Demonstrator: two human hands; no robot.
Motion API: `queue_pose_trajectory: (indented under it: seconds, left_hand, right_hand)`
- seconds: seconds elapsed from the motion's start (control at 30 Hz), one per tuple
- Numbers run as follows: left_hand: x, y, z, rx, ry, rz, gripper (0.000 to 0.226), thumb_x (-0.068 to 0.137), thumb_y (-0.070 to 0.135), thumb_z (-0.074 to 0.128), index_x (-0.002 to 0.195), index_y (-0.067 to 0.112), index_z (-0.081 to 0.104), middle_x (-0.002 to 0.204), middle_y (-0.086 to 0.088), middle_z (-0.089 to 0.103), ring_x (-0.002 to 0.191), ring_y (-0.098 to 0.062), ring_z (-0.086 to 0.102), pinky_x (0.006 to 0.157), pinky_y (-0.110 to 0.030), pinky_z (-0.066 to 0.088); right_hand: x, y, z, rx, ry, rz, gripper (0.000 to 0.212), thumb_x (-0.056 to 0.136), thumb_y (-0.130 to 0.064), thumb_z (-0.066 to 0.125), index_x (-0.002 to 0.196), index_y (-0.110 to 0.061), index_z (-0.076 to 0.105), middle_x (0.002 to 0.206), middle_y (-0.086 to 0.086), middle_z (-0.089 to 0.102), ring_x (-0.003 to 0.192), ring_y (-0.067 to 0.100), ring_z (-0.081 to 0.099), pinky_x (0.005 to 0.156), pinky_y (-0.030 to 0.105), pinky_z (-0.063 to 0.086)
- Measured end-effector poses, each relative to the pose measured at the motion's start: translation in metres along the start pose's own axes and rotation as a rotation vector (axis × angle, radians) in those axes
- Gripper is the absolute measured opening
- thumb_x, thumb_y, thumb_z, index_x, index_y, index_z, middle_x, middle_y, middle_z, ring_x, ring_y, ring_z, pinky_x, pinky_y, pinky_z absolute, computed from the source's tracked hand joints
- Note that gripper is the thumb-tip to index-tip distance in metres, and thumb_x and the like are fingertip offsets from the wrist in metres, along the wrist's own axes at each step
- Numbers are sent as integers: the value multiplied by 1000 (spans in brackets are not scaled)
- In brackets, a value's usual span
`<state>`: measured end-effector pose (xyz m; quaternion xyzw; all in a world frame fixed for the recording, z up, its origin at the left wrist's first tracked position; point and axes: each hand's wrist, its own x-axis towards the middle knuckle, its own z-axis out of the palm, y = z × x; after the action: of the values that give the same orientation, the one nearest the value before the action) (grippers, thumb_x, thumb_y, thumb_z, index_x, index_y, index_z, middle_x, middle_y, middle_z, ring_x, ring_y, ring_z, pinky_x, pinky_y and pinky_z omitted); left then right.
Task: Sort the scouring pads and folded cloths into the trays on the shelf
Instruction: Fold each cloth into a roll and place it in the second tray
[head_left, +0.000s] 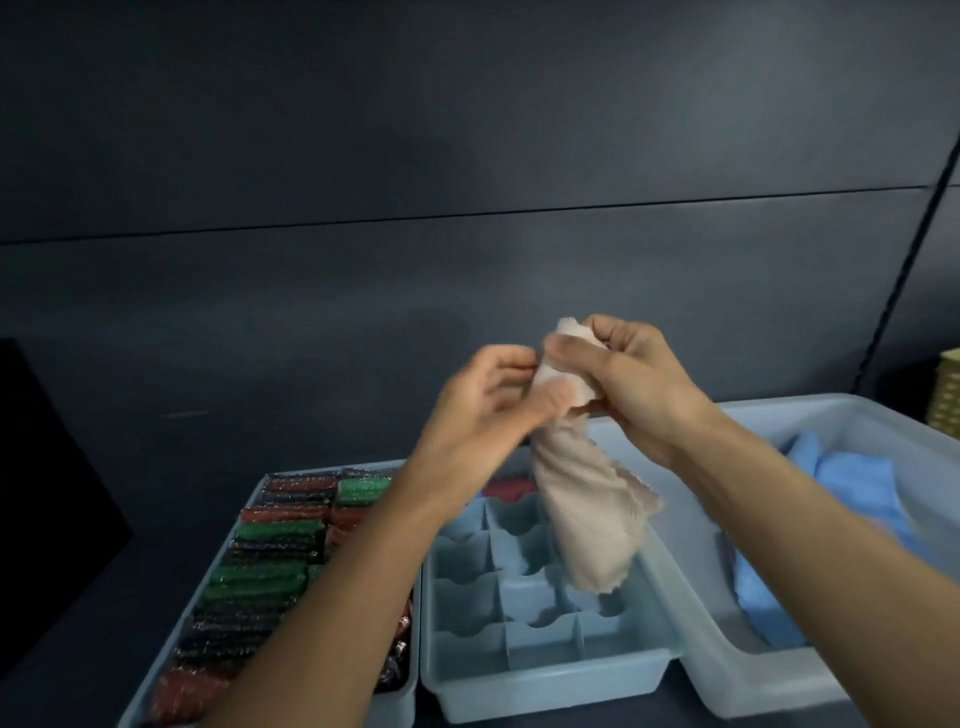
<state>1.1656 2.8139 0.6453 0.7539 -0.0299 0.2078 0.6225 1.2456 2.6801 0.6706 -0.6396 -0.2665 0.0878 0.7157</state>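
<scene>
Both hands hold a beige cloth up above the trays. My right hand grips its bunched top, and my left hand pinches the cloth just beside it. The rest of the cloth hangs loose over the divided blue tray, whose visible compartments hold nothing except a dark red item at the back. A left tray is packed with rows of green, red and black scouring pads. A large bin on the right holds blue cloths.
The trays stand side by side on a dark shelf with a dark panelled wall behind. A black box shape stands at the far left. A woven yellowish object sits at the right edge behind the bin.
</scene>
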Motion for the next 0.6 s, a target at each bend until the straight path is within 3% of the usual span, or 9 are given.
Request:
queue_pose_trajectory:
  seconds: [0.03,0.1,0.2,0.23,0.3,0.33,0.43,0.53,0.6]
  left_hand:
    - [-3,-3,5,-47,-77,-29,55,76,22,83,123,16,55,114,-1,69,105,-16,68,90,-40,56]
    - [-2,-10,12,-31,-22,-6,55,76,12,81,124,17,56,112,1,72,104,-15,69,89,-37,56]
    - [6,-17,8,-41,158,-7,21,92,12,63,113,13,65,102,4,73,96,-4,68,86,-19,51]
    - [8,-20,6,-85,186,-62,20,94,23,60,111,14,66,104,2,73,99,-6,68,91,-23,51]
    - [8,-25,1,-142,203,-198,42,87,47,59,114,15,64,111,-5,71,106,-20,68,98,-45,51]
    - [7,-26,0,-141,204,-217,43,87,50,58,114,17,64,111,-5,71,106,-22,68,97,-48,51]
    - [4,-21,14,-60,211,-64,28,98,35,50,111,15,66,107,-1,72,102,-13,68,93,-37,54]
    - [-1,-18,35,48,122,75,25,95,15,48,115,2,51,101,0,60,97,-3,60,87,-25,51]
    - [-2,-21,38,-20,53,50,49,84,7,56,130,4,38,117,-2,57,110,-4,58,97,-30,50]
  right_hand:
    - [-3,-1,3,23,-33,13,23,93,-19,61,75,-4,57,59,5,61,51,15,60,49,27,50]
    - [-8,-3,5,31,-92,33,37,98,-31,51,89,2,64,73,11,70,67,22,68,64,32,57]
    - [-11,-3,0,-8,-78,19,50,98,-44,43,100,1,66,90,18,72,84,34,70,81,43,57]
    - [-12,-2,-2,-30,-61,-4,49,97,-44,44,101,0,66,92,18,73,87,35,70,82,43,56]
    - [-16,2,-3,-41,-45,-48,47,92,-42,52,102,1,67,95,17,73,89,33,70,82,42,56]
    - [-19,3,-2,-41,-45,-64,45,87,-42,58,101,0,67,95,15,73,88,29,69,82,41,56]
    - [-23,10,11,-127,-93,-85,44,75,-43,76,102,-9,68,93,5,71,88,14,67,79,30,55]
    - [-21,17,31,-191,-40,-94,44,70,-37,81,91,-2,65,79,14,68,74,19,65,73,34,53]
    - [-17,17,38,-191,72,-126,30,78,-22,77,80,4,61,66,19,61,61,18,56,62,33,47]
